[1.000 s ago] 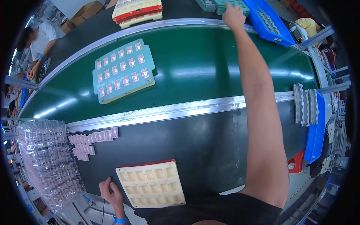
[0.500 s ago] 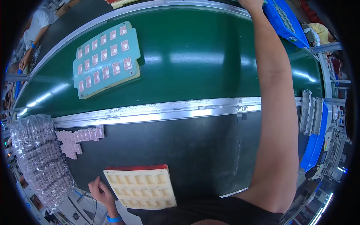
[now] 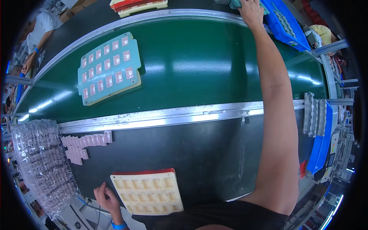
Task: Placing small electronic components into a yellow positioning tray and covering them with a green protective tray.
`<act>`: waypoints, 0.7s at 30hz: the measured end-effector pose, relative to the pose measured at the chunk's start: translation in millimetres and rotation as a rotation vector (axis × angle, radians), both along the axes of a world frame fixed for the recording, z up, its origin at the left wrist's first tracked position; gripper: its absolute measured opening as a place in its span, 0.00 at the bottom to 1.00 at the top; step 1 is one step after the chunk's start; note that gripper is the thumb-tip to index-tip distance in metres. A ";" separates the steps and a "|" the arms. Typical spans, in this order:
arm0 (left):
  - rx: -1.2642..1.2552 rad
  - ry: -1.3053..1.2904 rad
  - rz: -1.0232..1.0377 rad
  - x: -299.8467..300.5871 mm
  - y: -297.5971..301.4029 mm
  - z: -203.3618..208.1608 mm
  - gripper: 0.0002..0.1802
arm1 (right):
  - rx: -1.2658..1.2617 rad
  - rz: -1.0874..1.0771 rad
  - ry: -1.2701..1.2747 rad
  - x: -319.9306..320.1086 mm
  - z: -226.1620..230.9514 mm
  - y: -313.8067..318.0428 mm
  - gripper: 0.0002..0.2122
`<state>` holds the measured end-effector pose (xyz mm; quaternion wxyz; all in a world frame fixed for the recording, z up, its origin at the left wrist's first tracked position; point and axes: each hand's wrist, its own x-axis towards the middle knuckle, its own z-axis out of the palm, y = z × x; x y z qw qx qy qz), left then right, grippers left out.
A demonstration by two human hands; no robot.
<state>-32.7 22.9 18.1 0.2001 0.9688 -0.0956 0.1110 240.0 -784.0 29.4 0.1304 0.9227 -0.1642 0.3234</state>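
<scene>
My right arm stretches across to the far right, where my right hand (image 3: pixel 252 13) is closed over a teal plate (image 3: pixel 234 4), cut off by the upper edge. Beside that hand is a blue bin (image 3: pixel 285 25) with rows of pale parts. My left hand (image 3: pixel 106 197) is loosely curled, with nothing visible in it, next to a cream tray (image 3: pixel 147 191) with rows of square pockets. A red layer (image 3: pixel 143 172) shows under this tray. On the green surface lies a teal-topped tray (image 3: pixel 105 73) with pink pieces in its openings.
Small pink pieces (image 3: pixel 86 141) stand in rows at the left, beside a stack of clear plastic packs (image 3: pixel 44 165). A metal rail (image 3: pixel 180 117) crosses the bench. Grey slotted strips (image 3: pixel 314 115) and another blue bin (image 3: pixel 321 143) sit right. A co-worker's arm (image 3: pixel 40 40) shows far left.
The whole view has shifted slightly, bringing more of my right hand and the teal plate into sight. My left hand stays curled beside the cream tray.
</scene>
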 end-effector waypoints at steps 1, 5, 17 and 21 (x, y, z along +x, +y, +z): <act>-0.004 0.001 0.004 -1.0 -0.8 1.2 0.13 | 0.044 -0.049 0.019 -9.6 5.2 20.8 0.19; -0.053 0.012 0.000 -2.6 -10.7 7.4 0.13 | -0.134 -0.081 0.177 -48.9 2.8 35.9 0.15; -0.212 -0.028 -0.105 1.9 -5.6 6.1 0.11 | 0.300 -0.191 -0.160 -251.9 60.5 166.9 0.13; -0.294 -0.053 -0.189 8.5 -9.4 4.6 0.11 | 0.465 -0.125 -0.216 -318.8 82.1 173.4 0.14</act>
